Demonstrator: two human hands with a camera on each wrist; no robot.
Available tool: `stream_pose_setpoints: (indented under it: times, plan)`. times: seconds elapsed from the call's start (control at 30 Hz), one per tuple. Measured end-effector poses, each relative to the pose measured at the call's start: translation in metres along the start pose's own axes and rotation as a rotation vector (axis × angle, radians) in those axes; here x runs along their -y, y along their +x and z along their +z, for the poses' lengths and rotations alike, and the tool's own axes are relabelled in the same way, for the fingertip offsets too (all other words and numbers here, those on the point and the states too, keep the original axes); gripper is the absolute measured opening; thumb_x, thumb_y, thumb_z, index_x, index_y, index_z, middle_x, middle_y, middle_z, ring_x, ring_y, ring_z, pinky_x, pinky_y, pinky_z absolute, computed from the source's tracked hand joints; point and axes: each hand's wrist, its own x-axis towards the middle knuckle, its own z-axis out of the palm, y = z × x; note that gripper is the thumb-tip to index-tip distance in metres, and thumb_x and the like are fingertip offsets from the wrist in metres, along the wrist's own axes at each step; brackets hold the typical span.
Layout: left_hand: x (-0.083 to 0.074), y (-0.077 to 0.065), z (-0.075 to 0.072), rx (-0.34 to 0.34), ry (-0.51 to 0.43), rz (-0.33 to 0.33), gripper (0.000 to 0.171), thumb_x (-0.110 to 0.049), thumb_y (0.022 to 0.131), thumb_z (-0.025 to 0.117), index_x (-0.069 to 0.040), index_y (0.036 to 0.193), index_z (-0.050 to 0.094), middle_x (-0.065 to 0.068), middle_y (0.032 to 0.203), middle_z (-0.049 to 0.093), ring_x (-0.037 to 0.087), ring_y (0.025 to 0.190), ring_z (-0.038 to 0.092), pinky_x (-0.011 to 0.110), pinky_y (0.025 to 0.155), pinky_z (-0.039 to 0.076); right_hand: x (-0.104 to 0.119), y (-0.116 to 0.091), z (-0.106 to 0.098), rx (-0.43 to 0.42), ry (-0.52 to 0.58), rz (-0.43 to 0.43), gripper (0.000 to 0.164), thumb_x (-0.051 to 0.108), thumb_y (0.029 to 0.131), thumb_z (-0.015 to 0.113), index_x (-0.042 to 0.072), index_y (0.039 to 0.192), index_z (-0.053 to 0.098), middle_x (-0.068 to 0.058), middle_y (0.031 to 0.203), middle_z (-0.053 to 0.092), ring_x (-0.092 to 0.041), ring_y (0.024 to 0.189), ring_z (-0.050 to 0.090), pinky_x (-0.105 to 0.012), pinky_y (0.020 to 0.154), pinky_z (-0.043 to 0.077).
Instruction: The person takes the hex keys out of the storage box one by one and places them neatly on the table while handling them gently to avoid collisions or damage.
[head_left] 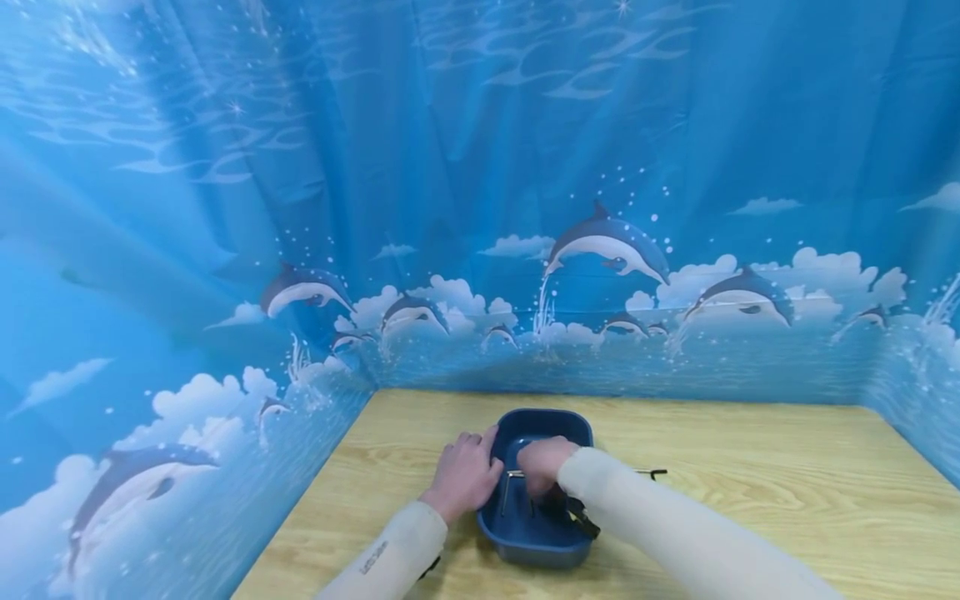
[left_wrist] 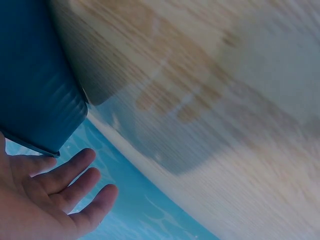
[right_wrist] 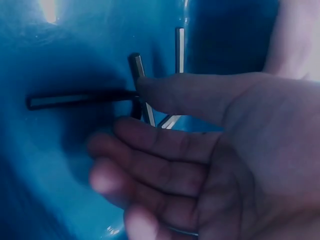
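Note:
A deep blue plastic basin stands on the table before me. My left hand rests at its left rim, fingers loosely extended; in the left wrist view that hand is spread beside the basin's edge. My right hand reaches down inside the basin. In the right wrist view, its thumb and index finger pinch a silver hex key, the other fingers lightly bent. A dark hex key lies to the left on the basin floor, and another silver hex key shows behind the thumb.
A thin rod with a black forked end sticks out past the basin's right rim, partly hidden by my sleeve. The wood-grain table reaches back to a blue dolphin-print curtain, which also hangs along the left and right sides.

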Motion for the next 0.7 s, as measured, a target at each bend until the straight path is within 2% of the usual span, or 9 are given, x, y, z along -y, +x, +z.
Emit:
stream_pose_setpoints:
  times: [0.2,0.47,0.7]
  plan:
    - [0.0001,0.0005,0.0001,0.012,0.005,-0.005,0.055,-0.034,0.1,0.048,-0.012,0.151,0.047,0.014,0.132,0.064,0.032,0.123,0.057,0.055,0.099,0.048,0.0028,0.0042,0.0035,-0.002,-0.041,-0.013,0.011,0.016,0.082,0.078,0.017,0.083,0.067,0.001,0.069,0.064,-0.014,0.057,0.059,-0.029,0.056,0.05]
    - [-0.0008,0.0012,0.002,0.016,-0.002,-0.01,0.055,-0.034,0.1,0.048,-0.013,0.151,0.047,0.013,0.133,0.064,0.031,0.124,0.056,0.055,0.1,0.048,0.0018,0.0049,0.0052,0.045,0.024,0.02,0.014,0.012,0.083,0.078,0.018,0.091,0.068,-0.001,0.075,0.063,-0.016,0.065,0.06,-0.031,0.063,0.051]
    - [-0.0011,0.0011,0.0017,0.008,0.006,-0.005,0.055,-0.033,0.1,0.049,-0.013,0.15,0.047,0.013,0.131,0.065,0.031,0.122,0.057,0.054,0.098,0.049,0.0004,0.0042,0.0027,0.043,0.037,0.021,0.008,0.01,0.086,0.072,0.016,0.09,0.067,-0.002,0.073,0.064,-0.015,0.057,0.059,-0.029,0.054,0.048]
